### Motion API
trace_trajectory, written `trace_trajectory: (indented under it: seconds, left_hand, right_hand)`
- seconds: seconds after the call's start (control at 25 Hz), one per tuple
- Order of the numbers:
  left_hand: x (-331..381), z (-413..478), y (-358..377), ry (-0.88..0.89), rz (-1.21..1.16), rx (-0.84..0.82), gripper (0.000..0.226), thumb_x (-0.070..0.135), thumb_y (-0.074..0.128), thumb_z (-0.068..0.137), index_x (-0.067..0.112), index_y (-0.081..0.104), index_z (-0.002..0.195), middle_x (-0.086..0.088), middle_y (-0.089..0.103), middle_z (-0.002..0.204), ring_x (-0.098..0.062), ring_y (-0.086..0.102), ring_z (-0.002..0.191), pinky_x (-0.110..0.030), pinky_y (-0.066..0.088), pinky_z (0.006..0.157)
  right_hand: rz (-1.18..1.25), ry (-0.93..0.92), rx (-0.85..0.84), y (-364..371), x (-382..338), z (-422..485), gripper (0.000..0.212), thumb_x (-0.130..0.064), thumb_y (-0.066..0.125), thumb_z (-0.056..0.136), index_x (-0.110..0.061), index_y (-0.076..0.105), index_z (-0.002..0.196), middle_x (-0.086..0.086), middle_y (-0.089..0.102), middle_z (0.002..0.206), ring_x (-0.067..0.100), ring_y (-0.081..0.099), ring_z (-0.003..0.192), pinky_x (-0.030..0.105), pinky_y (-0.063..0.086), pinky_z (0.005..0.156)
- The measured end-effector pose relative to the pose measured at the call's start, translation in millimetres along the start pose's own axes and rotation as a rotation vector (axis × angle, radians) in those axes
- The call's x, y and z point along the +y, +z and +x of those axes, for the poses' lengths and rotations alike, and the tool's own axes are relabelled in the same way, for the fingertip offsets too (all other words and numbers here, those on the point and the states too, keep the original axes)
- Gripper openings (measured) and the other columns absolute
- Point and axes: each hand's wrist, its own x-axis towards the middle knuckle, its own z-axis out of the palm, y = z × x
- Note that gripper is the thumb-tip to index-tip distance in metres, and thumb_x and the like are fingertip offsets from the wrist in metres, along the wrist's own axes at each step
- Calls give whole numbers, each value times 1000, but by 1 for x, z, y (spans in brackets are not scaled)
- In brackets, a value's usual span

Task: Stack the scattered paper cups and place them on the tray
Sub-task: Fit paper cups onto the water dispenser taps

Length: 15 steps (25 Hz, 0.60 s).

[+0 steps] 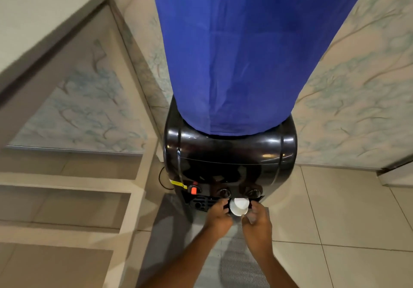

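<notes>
Left hand (220,213): fingers curled against the left side of the paper cup (239,206), looks like it's gripping it. Right hand (257,219): fingers loosely curled just beside the cup's lower right rim, motion-blurred, so can't tell if it's touching or holding anything. Both forearms come in from the bottom centre of the frame.

Cup is white, tilted with its mouth toward the camera, between the two hands, low centre of frame. It's at the front edge of the black slotted drip tray (201,203); can't tell if it's resting on it.

Just above the cup: two round tap knobs (223,192), and a red tap (194,190) to their left. All on a glossy black water dispenser (230,151). A blue fabric cover (234,53) fills the top centre.

Black cable (162,180) loops at the dispenser's left. Grey mat (241,263) on the tiled floor (335,209) under the arms. Beige shelving (67,187) on the left, patterned wall (357,109) on the right.
</notes>
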Motion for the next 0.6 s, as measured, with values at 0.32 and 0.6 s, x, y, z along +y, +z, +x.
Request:
trace_trajectory:
  seconds: [0.32,0.6]
  left_hand:
    - [-18,18,13,44,26,21,51,0,66,91,26,65,134,-2,77,114,-17,70,101,-34,58,84]
    - [-9,-37,-30,-8,-58,33,58,-11,76,84,11,66,136,-12,72,125,-32,66,121,-51,60,99]
  right_hand:
    - [66,40,-48,23,20,15,53,9,71,93,-19,66,138,-3,74,121,17,70,113,15,51,83]
    - [-122,-51,-179,9,-24,-22,46,-5,84,85,-25,74,125,-2,68,115,19,65,105,19,45,77]
